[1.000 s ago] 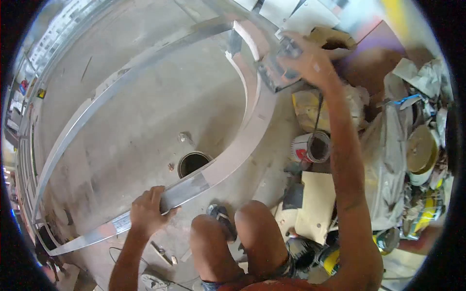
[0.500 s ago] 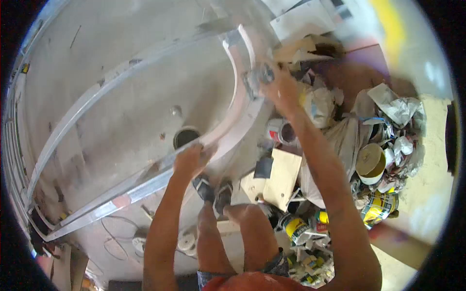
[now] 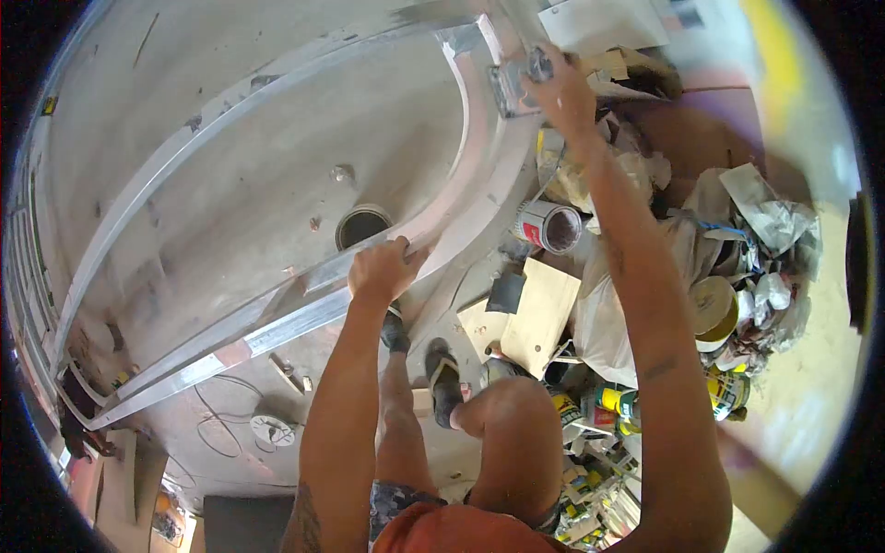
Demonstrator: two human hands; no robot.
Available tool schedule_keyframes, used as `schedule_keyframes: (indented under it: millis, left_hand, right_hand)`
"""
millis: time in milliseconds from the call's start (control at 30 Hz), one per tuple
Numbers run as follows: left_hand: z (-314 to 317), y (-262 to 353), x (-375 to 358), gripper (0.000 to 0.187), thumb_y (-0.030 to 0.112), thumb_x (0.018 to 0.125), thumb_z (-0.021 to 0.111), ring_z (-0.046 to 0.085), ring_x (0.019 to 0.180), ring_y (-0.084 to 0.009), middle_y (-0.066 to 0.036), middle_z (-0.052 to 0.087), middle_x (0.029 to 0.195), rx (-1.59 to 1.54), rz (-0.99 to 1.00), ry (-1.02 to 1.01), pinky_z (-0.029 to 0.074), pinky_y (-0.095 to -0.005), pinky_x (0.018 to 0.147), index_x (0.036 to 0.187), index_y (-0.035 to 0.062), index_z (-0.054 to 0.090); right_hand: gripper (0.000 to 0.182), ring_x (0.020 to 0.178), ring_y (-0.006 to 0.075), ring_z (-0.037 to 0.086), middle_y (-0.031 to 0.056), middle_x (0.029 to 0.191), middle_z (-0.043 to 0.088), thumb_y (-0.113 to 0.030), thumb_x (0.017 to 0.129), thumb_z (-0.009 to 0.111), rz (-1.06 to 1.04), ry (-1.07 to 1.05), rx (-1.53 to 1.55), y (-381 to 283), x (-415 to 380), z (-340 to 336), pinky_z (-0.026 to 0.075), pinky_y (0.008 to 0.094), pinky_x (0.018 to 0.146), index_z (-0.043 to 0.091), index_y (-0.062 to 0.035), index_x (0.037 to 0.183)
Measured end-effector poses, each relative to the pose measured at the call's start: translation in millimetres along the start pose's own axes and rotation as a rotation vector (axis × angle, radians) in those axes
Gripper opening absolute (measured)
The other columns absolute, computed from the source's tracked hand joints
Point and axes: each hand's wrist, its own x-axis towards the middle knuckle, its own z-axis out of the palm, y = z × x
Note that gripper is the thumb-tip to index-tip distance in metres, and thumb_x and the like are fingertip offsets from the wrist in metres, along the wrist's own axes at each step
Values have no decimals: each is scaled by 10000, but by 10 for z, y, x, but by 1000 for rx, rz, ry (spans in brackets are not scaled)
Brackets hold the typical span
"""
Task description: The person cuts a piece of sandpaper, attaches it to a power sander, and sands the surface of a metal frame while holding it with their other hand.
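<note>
A large curved frame [image 3: 479, 189], with bare metal bars and pinkish filler on its bend, stretches across the view. My left hand [image 3: 380, 269] is closed round the frame's lower bar where the curve begins. Farther up the bend, my right hand [image 3: 564, 94] grasps a sander [image 3: 513, 89] by its round top. The sander's square pad lies against the outer face of the curve, near its upper end. My fingers partly cover the tool.
An open paint can [image 3: 549, 227] lies tilted right of the frame, near wooden boards [image 3: 539, 318]. Bags and scrap [image 3: 636, 304] heap up on the right. A round dark opening or container [image 3: 362, 227] sits inside the frame. A cable [image 3: 214, 433] coils on the floor at lower left.
My right hand and the sander have moved up and to the right along the bend. My left hand stays on the bar. My feet have moved apart, and one knee is more bent.
</note>
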Motion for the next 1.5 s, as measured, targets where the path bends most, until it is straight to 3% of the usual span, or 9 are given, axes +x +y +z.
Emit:
schedule_keyframes:
  millis: [100, 233, 333, 400, 500, 600, 900, 1133, 1500]
  left_hand:
    - [38, -9, 42, 612, 675, 972, 492, 733, 956, -383, -160, 761, 985, 29, -10, -29, 576, -514, 855, 1087, 130, 745]
    - [63, -13, 10, 614, 709, 954, 498, 729, 997, -389, -157, 764, 1048, -17, -25, -11, 567, -521, 877, 1095, 171, 760]
    - [-65, 63, 14, 603, 706, 948, 510, 721, 1022, -396, -163, 761, 1066, -28, -105, -53, 564, -529, 882, 1111, 183, 761]
    - [-21, 48, 21, 585, 699, 946, 520, 712, 1044, -407, -164, 758, 1082, -34, -101, -60, 561, -540, 894, 1125, 197, 761]
    - [-5, 81, -6, 575, 663, 946, 540, 732, 962, -373, -148, 762, 1005, -16, -88, 19, 574, -511, 864, 1060, 153, 781]
    - [-80, 159, -53, 577, 666, 939, 549, 728, 974, -381, -148, 763, 1014, -7, -140, 40, 570, -513, 878, 1037, 148, 784]
    - [13, 114, -27, 558, 677, 917, 583, 724, 995, -380, -151, 763, 1025, -14, -155, 52, 580, -515, 854, 1040, 174, 791]
    - [-9, 123, -5, 565, 686, 911, 584, 729, 976, -385, -151, 765, 1007, 16, -185, -4, 583, -516, 860, 1070, 183, 788]
    - [84, 66, -3, 554, 679, 922, 579, 731, 956, -385, -143, 766, 995, -19, -150, 93, 578, -509, 868, 1045, 181, 788]
  right_hand:
    - [595, 1034, 417, 681, 156, 1222, 620, -318, 831, 795, 41, -222, 89, -237, -373, -232, 584, 478, 843, 585, -267, 1385]
    - [624, 1034, 452, 684, 205, 1290, 589, -372, 810, 799, -20, -230, 43, -202, -501, -343, 584, 519, 867, 587, -286, 1391]
    - [585, 1102, 401, 652, 151, 1250, 599, -304, 836, 793, 15, -191, 16, 95, -259, -267, 557, 493, 896, 585, -255, 1381]
    - [588, 1014, 439, 693, 196, 1268, 609, -384, 827, 780, -41, -69, 1, 228, -80, -199, 579, 523, 850, 597, -269, 1373]
    - [576, 1101, 404, 650, 144, 1251, 605, -312, 846, 785, -26, -79, 28, 189, 164, -143, 558, 499, 878, 588, -301, 1387]
    - [570, 990, 427, 692, 171, 1232, 620, -396, 824, 778, 6, -198, 17, 67, 237, -120, 579, 518, 829, 609, -280, 1356]
    - [592, 1004, 437, 678, 172, 1184, 637, -292, 820, 802, -220, -235, 63, -43, -106, -358, 570, 495, 814, 600, -297, 1377]
    - [571, 1021, 441, 676, 167, 1261, 597, -311, 805, 799, -137, -110, 43, 209, 169, -169, 590, 510, 808, 615, -290, 1345]
    - [549, 1016, 453, 662, 181, 1205, 606, -301, 834, 794, -192, -278, 118, 179, -114, -449, 569, 500, 834, 613, -245, 1349]
